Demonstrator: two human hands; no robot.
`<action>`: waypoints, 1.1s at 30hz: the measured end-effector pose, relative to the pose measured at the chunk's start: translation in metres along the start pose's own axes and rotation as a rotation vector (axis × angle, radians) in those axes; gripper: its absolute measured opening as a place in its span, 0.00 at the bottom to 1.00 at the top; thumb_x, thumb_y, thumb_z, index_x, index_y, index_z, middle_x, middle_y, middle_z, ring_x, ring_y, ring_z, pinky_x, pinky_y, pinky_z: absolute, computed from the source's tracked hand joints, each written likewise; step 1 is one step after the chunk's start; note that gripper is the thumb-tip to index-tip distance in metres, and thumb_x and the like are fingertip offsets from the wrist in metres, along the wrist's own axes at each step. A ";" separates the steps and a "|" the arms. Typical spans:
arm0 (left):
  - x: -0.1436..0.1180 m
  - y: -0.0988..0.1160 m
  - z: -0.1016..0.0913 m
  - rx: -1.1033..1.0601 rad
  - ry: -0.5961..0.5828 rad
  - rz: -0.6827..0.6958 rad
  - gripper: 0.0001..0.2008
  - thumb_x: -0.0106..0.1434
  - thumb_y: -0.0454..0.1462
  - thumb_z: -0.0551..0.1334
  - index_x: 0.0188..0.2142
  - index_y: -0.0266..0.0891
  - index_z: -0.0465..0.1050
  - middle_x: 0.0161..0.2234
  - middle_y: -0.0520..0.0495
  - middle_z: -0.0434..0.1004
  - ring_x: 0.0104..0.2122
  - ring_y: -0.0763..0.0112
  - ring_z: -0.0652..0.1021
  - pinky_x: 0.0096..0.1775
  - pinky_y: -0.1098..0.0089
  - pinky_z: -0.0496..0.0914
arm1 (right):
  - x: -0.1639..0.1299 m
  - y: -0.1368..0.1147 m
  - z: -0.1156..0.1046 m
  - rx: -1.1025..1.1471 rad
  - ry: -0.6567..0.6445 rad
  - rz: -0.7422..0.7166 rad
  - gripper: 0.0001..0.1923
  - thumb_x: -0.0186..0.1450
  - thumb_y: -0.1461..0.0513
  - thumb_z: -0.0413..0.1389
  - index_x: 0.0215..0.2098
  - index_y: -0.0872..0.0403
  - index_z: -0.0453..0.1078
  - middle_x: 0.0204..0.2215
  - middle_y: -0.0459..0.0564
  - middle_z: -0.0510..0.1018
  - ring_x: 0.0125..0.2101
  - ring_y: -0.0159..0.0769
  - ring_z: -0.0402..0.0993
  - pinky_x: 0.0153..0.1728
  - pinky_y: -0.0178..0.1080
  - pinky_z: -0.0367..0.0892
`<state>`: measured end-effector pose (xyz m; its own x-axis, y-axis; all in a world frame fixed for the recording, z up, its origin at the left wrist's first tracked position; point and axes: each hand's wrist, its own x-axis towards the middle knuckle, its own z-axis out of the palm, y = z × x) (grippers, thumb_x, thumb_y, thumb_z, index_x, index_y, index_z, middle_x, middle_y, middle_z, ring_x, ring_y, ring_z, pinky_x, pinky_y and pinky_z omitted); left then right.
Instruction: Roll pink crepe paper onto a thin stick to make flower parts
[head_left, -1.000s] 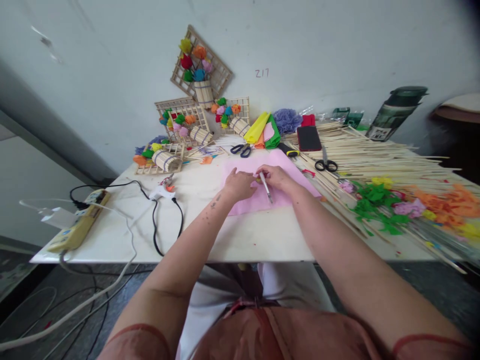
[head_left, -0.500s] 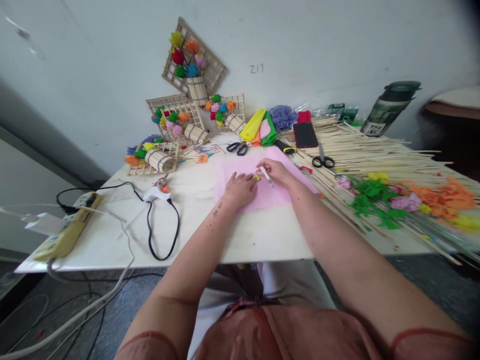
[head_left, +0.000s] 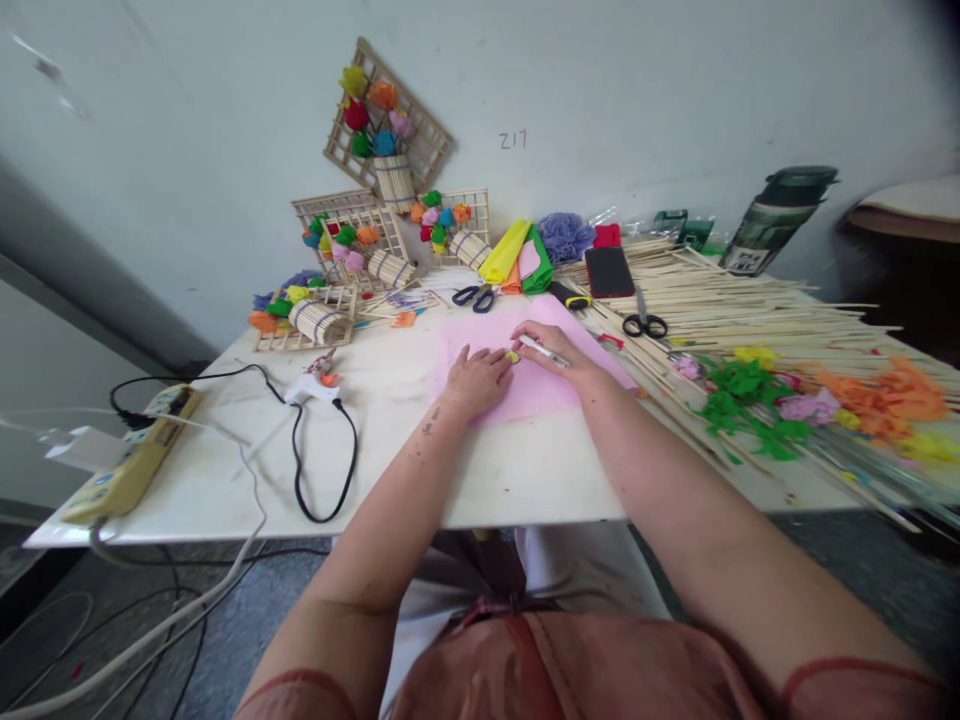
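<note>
Pink paper sheet point(head_left: 536, 385), white table point(head_left: 525, 480)

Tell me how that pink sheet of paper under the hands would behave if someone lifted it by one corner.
The pink sheet of paper lies thin and flat, so it would probably droop and weigh little. With the left hand pressing it, it likely slides easily on the white table.

A plain pale wall point(head_left: 675, 90) stands behind the white tabletop point(head_left: 465, 480), scuffed in places and marked with a small handwritten "217" point(head_left: 513, 139). At the left a grey band point(head_left: 97, 290) runs slantwise down the wall toward the tabletop's far corner. The floor point(head_left: 225, 640) below is dark grey and speckled, with pale and black cables point(head_left: 142, 630) trailing across it. Far right, the rounded edge of another piece of furniture point(head_left: 911, 212) shows in shadow. The light is soft and even.
</note>
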<state>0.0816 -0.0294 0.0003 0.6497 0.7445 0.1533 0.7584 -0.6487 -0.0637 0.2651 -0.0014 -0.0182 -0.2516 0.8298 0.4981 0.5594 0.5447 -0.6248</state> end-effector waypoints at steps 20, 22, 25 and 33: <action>0.001 -0.010 0.002 -0.041 -0.023 0.014 0.21 0.68 0.42 0.42 0.57 0.50 0.60 0.59 0.52 0.60 0.58 0.64 0.61 0.59 0.51 0.45 | -0.001 -0.003 0.001 -0.034 -0.061 0.044 0.13 0.55 0.62 0.53 0.39 0.53 0.69 0.31 0.47 0.75 0.27 0.31 0.67 0.30 0.33 0.62; 0.000 -0.010 0.000 -0.040 -0.028 0.003 0.21 0.68 0.43 0.42 0.57 0.50 0.60 0.60 0.51 0.59 0.58 0.63 0.60 0.59 0.51 0.45 | -0.002 -0.004 0.000 -0.026 -0.064 0.047 0.12 0.54 0.62 0.54 0.38 0.53 0.69 0.31 0.47 0.75 0.27 0.31 0.67 0.29 0.33 0.61; -0.001 -0.009 -0.002 -0.025 -0.030 -0.004 0.20 0.68 0.43 0.43 0.57 0.51 0.60 0.60 0.51 0.57 0.58 0.62 0.60 0.59 0.50 0.45 | -0.002 -0.005 0.000 0.004 -0.069 0.047 0.12 0.54 0.62 0.54 0.38 0.53 0.69 0.30 0.46 0.75 0.27 0.31 0.67 0.28 0.33 0.60; -0.003 0.001 -0.001 0.029 0.011 0.012 0.23 0.68 0.46 0.42 0.59 0.48 0.57 0.61 0.51 0.57 0.58 0.59 0.60 0.59 0.50 0.46 | -0.002 -0.005 0.002 -0.016 -0.063 0.053 0.12 0.53 0.64 0.53 0.37 0.54 0.69 0.29 0.46 0.75 0.27 0.31 0.66 0.30 0.33 0.60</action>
<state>0.0798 -0.0327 0.0010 0.6580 0.7352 0.1631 0.7521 -0.6523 -0.0939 0.2616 -0.0053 -0.0172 -0.2708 0.8635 0.4254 0.5853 0.4986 -0.6394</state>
